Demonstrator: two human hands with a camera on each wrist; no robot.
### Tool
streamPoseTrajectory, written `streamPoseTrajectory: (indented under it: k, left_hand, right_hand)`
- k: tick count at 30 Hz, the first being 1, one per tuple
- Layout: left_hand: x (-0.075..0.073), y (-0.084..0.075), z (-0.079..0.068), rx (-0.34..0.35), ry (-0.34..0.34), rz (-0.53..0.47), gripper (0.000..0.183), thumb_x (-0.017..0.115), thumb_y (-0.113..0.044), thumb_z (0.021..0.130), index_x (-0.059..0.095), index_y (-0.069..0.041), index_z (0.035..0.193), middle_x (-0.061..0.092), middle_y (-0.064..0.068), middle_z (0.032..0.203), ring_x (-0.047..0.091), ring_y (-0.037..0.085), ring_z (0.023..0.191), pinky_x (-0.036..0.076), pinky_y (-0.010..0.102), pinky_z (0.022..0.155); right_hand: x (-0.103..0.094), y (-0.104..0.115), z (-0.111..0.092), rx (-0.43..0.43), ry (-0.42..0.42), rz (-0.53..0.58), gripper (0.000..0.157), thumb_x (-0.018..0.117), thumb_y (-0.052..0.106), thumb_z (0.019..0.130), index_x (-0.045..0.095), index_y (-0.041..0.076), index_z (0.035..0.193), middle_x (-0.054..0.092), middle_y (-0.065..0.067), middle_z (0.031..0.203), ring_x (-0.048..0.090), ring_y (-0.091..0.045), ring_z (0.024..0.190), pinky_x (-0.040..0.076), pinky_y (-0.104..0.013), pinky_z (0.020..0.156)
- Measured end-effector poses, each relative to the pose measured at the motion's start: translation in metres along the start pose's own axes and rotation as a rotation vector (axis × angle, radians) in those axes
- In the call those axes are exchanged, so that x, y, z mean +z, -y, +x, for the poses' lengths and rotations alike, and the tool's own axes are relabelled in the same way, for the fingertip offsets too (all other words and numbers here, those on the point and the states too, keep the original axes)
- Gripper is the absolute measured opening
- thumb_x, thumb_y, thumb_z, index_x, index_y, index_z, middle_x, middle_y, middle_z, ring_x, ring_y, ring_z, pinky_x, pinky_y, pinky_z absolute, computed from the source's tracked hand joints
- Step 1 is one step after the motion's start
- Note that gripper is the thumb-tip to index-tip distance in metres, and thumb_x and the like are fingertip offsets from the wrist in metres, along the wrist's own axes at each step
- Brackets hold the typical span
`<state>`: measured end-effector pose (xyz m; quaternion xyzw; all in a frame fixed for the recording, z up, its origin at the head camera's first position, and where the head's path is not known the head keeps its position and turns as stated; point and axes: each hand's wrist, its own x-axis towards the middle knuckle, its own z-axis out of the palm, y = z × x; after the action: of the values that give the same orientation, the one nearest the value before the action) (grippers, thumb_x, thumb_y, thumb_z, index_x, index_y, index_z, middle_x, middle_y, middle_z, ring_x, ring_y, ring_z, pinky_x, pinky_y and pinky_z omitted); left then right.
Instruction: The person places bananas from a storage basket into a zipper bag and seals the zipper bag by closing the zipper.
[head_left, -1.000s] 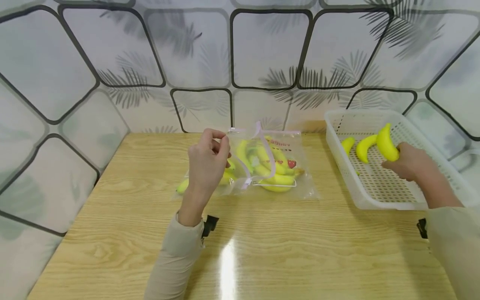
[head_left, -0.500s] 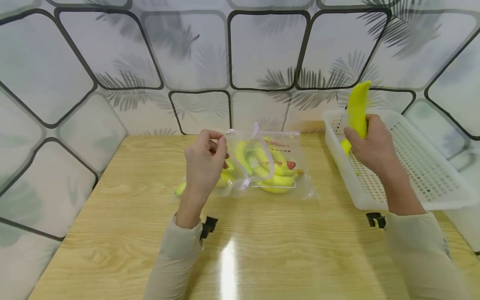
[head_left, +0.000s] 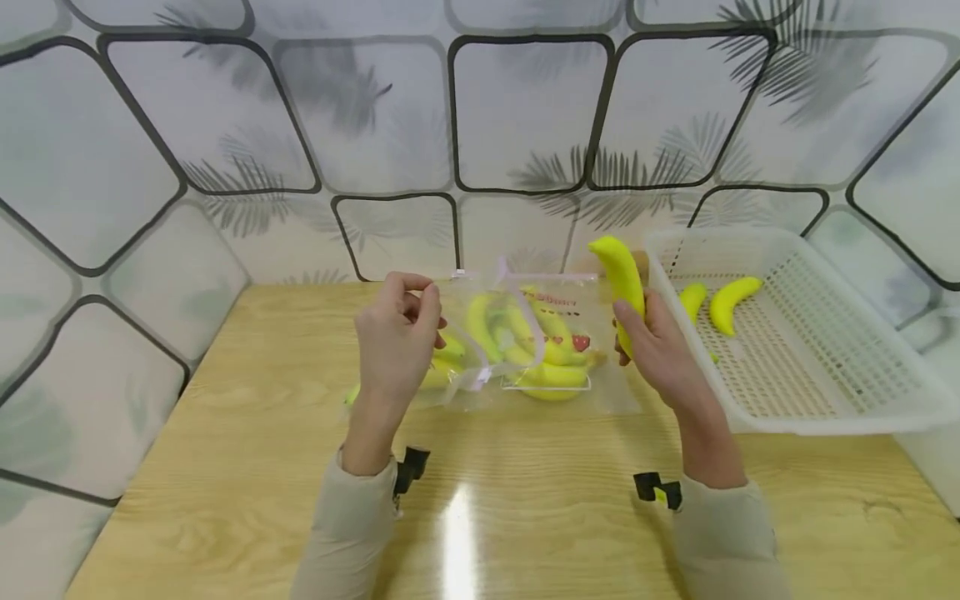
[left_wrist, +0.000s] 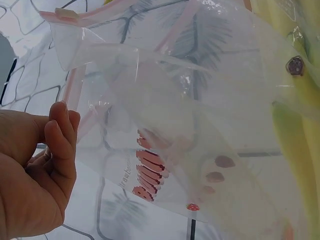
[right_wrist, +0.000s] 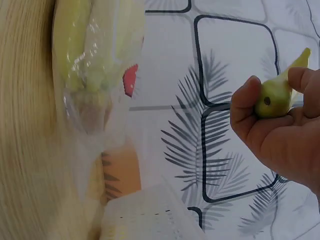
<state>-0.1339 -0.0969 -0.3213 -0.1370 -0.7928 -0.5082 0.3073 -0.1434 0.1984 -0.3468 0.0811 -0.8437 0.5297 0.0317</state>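
My right hand (head_left: 663, 346) grips a yellow banana (head_left: 621, 271) that stands nearly upright, between the basket and the bag's right end. In the right wrist view the banana's dark blunt end (right_wrist: 267, 101) shows between thumb and fingers. My left hand (head_left: 397, 342) pinches the edge of a clear zip bag with thumb and fingers; in the left wrist view the fingertips (left_wrist: 62, 107) are right at the pink zip strip (left_wrist: 75, 87). The bag (head_left: 615, 387) carries red print and a heart. Several bananas (head_left: 551, 379) lie inside it, and others (head_left: 442, 375) are partly hidden behind my left hand.
A white perforated basket (head_left: 840, 425) stands on the right, with two bananas (head_left: 733, 304) visible at its left side. Beneath everything is a wooden table (head_left: 540, 508). A patterned wall covering (head_left: 525, 117) rises behind it.
My right hand has lifted the banana out of the basket and carried it left to the bag's right end. My left hand has stayed almost in place at the bag's edge.
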Motion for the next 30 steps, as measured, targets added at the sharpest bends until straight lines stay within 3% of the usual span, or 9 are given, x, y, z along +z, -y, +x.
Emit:
streamPoseTrajectory:
  k: [6,11,16,24,30]
  left_hand:
    - [0.002,-0.003,-0.001,0.009,0.033,-0.011,0.009,0.056,-0.002,0.098,0.063,0.004,0.098,0.065,0.009,0.06,0.058,0.013,0.042,0.044,0.02,0.037]
    - [-0.002,-0.003,-0.003,-0.006,0.024,-0.004,0.008,0.056,-0.001,0.097,0.063,0.004,0.097,0.065,0.011,0.06,0.058,0.016,0.042,0.043,0.018,0.037]
    - [-0.009,-0.002,0.0,0.006,0.021,0.02,0.008,0.056,-0.001,0.097,0.062,0.003,0.096,0.065,0.01,0.06,0.059,0.016,0.042,0.042,0.017,0.036]
    - [-0.004,-0.001,0.001,0.035,0.074,0.01,0.008,0.057,-0.002,0.098,0.062,0.004,0.096,0.065,0.011,0.061,0.059,0.015,0.043,0.045,0.018,0.039]
    - [-0.005,-0.002,-0.003,0.031,0.078,0.045,0.008,0.057,-0.003,0.098,0.061,0.003,0.097,0.065,0.01,0.062,0.06,0.014,0.043,0.043,0.017,0.037]
  right_hand:
    - [0.005,-0.003,-0.008,0.022,0.107,-0.034,0.043,0.061,0.027,0.1,0.05,-0.005,0.127,0.056,-0.021,0.09,0.06,-0.02,0.065,0.058,-0.033,0.062]
    - [0.013,-0.003,-0.007,0.059,0.154,0.067,0.05,0.068,0.021,0.096,0.045,-0.007,0.131,0.06,-0.025,0.105,0.069,-0.025,0.076,0.061,-0.036,0.068]
    - [0.028,-0.003,-0.003,0.081,0.231,0.195,0.055,0.069,0.015,0.094,0.036,-0.007,0.132,0.062,-0.034,0.114,0.073,-0.036,0.085,0.062,-0.041,0.072]
    - [0.046,-0.006,0.001,0.105,0.32,0.349,0.054,0.058,0.02,0.102,0.035,-0.003,0.146,0.055,-0.031,0.124,0.074,-0.025,0.085,0.061,-0.041,0.073]
    - [0.05,-0.006,0.002,0.154,0.351,0.431,0.05,0.053,0.02,0.104,0.039,-0.001,0.147,0.046,-0.03,0.134,0.073,-0.025,0.087,0.061,-0.036,0.073]
